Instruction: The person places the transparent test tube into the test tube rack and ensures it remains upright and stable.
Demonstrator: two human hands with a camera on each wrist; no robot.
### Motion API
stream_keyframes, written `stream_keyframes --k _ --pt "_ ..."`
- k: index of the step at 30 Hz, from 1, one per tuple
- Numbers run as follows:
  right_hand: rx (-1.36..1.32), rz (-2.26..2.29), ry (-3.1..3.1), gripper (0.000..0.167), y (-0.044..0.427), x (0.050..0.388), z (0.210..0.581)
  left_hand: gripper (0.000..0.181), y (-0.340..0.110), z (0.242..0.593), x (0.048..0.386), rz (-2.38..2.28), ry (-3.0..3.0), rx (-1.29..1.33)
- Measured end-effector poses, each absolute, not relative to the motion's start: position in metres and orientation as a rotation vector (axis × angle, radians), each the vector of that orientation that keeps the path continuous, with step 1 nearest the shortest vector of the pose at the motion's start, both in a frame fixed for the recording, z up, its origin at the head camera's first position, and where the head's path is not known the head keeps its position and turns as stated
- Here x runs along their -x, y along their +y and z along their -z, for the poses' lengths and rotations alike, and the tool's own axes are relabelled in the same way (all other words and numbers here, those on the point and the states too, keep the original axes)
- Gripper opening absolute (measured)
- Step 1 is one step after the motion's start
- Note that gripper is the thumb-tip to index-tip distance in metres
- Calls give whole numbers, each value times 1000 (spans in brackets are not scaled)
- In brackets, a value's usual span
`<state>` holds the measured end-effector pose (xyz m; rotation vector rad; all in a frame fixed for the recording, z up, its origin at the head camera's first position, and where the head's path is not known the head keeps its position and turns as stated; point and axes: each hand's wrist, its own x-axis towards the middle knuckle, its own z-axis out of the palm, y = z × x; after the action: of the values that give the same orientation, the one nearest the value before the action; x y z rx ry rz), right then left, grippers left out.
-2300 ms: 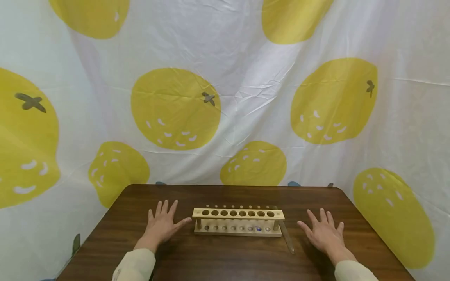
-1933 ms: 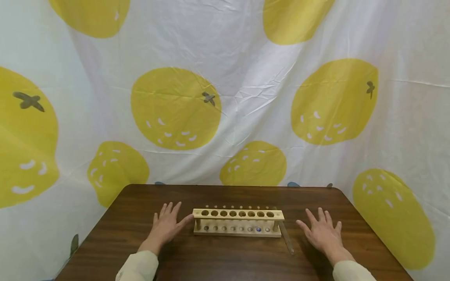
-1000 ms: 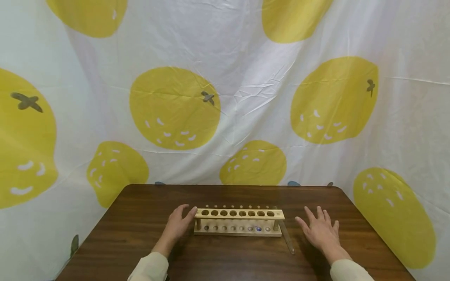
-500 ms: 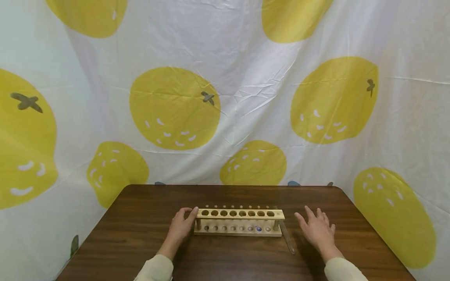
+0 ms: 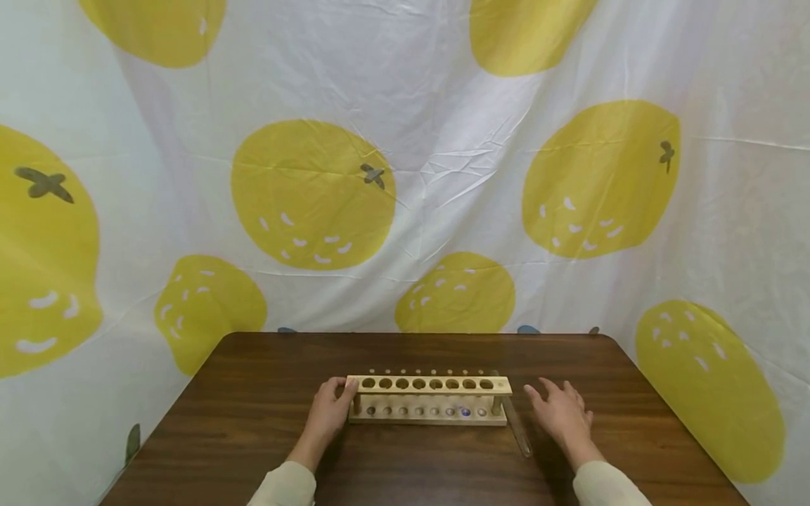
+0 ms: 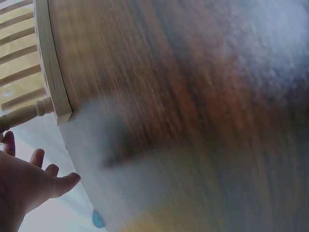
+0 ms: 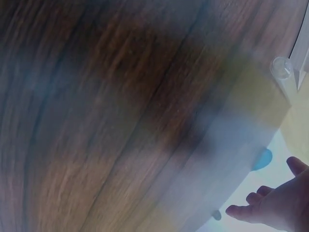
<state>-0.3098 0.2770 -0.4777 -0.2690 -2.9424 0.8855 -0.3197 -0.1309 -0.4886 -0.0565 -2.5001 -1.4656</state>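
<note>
Left grip (image 5: 328, 411) pinches near end of wooden test-tube rack (image 5: 427, 391), thumb against front of top bar, remaining fingers loose. Rack upright on dark wood-grain surface (image 5: 418, 467), running from left grip toward right grip (image 5: 563, 414). Right grip holds nothing, fingers parted, slightly bent. Clear glass test tube (image 5: 518, 430) lies between right grip and rack's far end, apart from right grip. Lemon-print cloth (image 5: 436, 204) hangs beyond both grips.
</note>
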Motion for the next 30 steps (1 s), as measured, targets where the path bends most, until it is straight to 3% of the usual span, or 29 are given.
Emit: stream_keyframes --k 9,19,30 --pt "252 -875 -2953 78 273 312 483 40 -128 488 318 1494 -2468 22" --pt "251 -846 -2946 56 262 313 489 39 -128 491 319 1531 -2440 17" --pt "250 -855 -2972 58 250 314 492 36 -125 490 316 1588 -2403 22"
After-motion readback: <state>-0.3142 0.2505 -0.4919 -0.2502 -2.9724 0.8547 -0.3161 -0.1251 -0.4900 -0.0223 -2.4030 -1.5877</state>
